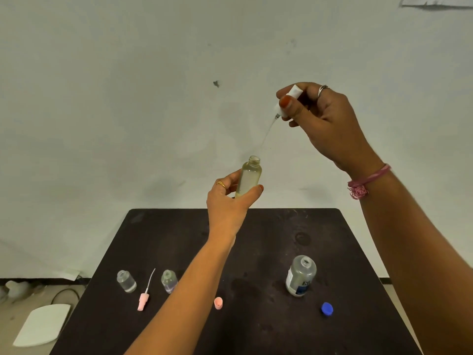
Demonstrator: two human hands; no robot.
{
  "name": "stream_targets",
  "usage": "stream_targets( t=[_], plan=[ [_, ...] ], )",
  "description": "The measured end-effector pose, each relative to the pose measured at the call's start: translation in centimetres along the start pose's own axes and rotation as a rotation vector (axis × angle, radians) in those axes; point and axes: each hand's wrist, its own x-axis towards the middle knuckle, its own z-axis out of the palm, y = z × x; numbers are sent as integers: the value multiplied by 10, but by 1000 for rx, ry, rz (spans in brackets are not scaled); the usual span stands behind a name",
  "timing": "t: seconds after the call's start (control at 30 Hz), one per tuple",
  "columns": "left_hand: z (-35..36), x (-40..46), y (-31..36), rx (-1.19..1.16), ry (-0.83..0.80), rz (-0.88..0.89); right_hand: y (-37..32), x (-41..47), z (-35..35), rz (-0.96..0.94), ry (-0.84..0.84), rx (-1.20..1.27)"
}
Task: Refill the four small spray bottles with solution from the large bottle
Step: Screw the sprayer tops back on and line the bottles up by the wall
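Left hand (230, 198) grips a small clear spray bottle (248, 178), uncapped, raised above the far edge of the dark table (256, 252); pale yellowish liquid fills most of it. Right hand (325, 121) pinches a white spray head (288, 99), its thin dip tube (267, 134) slanting down toward the bottle mouth; the tube tip is hard to make out. The left forearm crosses the table and partly hides a second small bottle (169, 281). Left of that lie a pink sprayer (143, 297) and a third small bottle (126, 281), open. Right of the forearm: pink cap (218, 303), large bottle (300, 275), uncapped, label partly legible, contents unclear; blue cap (327, 309) nearer the viewer.
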Motion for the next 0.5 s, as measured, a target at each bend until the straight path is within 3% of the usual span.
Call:
stream_targets(
  t=[0.5],
  plan=[
    [-1, 5, 11, -39, -9, 0, 1, 9, 9, 24, -124, -125]
  ],
)
